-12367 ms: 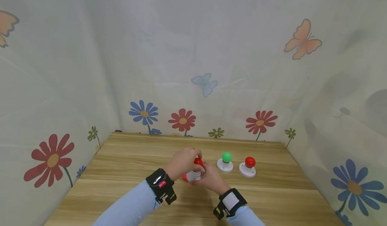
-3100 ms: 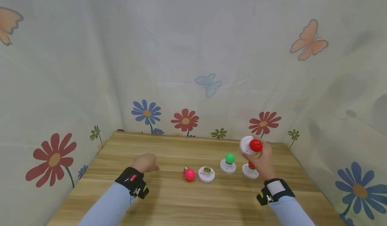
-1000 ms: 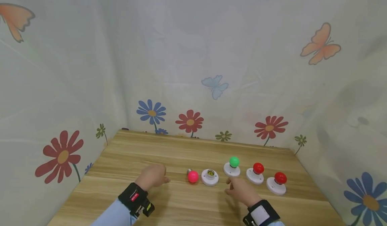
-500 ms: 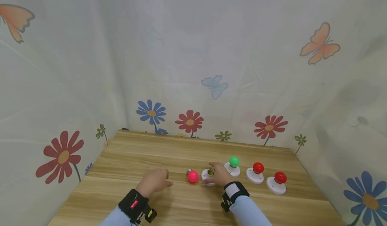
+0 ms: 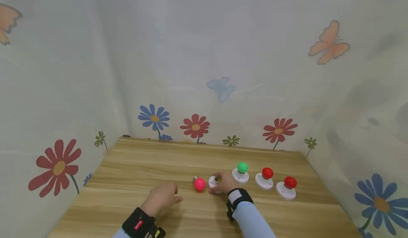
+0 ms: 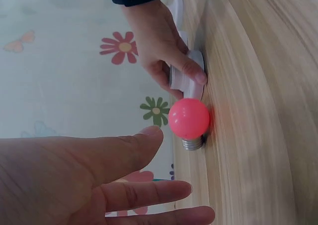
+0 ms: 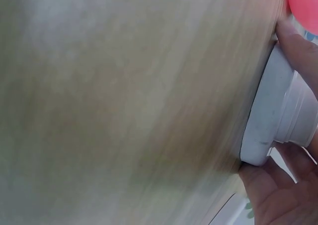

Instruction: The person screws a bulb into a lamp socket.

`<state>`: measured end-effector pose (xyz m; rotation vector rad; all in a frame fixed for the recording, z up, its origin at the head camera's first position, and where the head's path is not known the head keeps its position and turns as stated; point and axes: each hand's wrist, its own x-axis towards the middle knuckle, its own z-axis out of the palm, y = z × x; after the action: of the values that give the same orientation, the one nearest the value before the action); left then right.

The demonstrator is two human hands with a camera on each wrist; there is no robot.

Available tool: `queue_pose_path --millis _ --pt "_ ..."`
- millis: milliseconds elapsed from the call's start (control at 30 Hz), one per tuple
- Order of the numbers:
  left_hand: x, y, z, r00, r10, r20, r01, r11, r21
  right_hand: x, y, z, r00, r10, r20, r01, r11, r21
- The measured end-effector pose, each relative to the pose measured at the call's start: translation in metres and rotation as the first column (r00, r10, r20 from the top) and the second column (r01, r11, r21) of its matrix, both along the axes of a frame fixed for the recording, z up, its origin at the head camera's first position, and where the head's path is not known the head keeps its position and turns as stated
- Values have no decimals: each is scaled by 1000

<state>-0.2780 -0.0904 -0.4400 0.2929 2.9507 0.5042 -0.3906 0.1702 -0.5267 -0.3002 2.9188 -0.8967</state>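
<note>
My right hand (image 5: 227,183) grips a round white lamp holder (image 7: 268,106) by its rim, thumb on one side and fingers on the other. The holder lies close on the table, its brass-coloured socket open with no bulb in it. Just left of it, a pink light bulb (image 5: 199,184) lies on its side; in the left wrist view its silver screw base (image 6: 193,144) shows. My left hand (image 5: 160,197) hovers over the table left of the bulb, holding nothing, thumb and fingers extended.
To the right stand a white holder with a green bulb (image 5: 243,167) and two more with red bulbs, one nearer (image 5: 267,173) and one at the far right (image 5: 290,182). A flower-printed curtain (image 5: 178,71) borders the wooden table (image 5: 143,160).
Earlier both hands worked on a red bulb; then the right hand carried its holder to the row's right end and released it. It has since moved left and taken hold of the bulbless holder.
</note>
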Motion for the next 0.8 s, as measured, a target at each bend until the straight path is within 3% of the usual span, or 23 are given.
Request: queue_pose_path --millis 333,567,800 --pt "10 6 -1 1000 9 24 -9 1000 1 0 -3 0 1000 -31 1 31 999 -10" --pt "11 5 -9 1000 12 -10 -12 1000 24 -1 -2 1 1000 -22 3 22 999 -41" --pt "12 7 -8 999 15 29 -16 999 31 -2 1 -2 1000 -9 12 10 999 -35"
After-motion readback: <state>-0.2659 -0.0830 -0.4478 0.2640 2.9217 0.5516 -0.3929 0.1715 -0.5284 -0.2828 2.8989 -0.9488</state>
